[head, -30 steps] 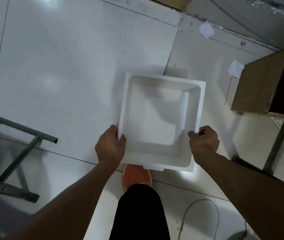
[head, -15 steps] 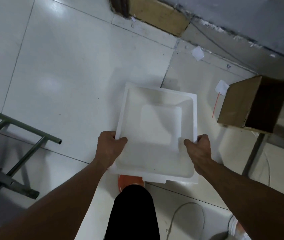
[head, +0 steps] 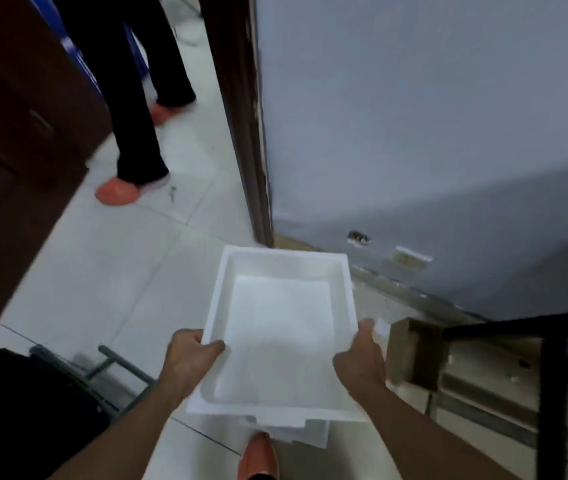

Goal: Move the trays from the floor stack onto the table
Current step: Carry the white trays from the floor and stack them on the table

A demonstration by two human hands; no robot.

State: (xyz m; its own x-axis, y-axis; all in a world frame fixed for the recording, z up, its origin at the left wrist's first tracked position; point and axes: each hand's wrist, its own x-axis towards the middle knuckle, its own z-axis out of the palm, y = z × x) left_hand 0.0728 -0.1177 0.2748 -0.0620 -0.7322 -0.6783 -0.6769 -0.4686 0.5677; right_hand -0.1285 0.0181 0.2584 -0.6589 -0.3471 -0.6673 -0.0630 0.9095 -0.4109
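Here the white tray [head: 280, 327] is up off the floor [head: 109, 271], carried in front of the person between both hands. The left hand [head: 190, 355] clamps the tray's left rim near the near corner, thumb hooked over the lip into the hollow, the other fingers hidden beneath. The right hand [head: 362, 358] clamps the right rim at about the same place, thumb on top along the edge, its fingers also out of sight below. Both hands are closed tight on the rims, so the tray spans the gap between them, most of it lying beyond the hands.

The tray is open side up, its hollow bare. Its long axis runs away from the person, the far end reaching toward the foot of the grey wall [head: 431, 133] and the dark door frame [head: 241, 116]. It sits roughly level, the near edge a touch lower. Below the near edge a second white piece [head: 305, 433] juts out; whether it is part of the same tray or another one I cannot tell.

Both forearms come up from the bottom corners and converge, wrists fairly straight, palms facing inward.

An orange shoe [head: 258, 455] of the person shows under the tray. A cardboard box [head: 414, 355] stands just right of the right hand. Another person's legs [head: 137, 98] stand well apart, up left.
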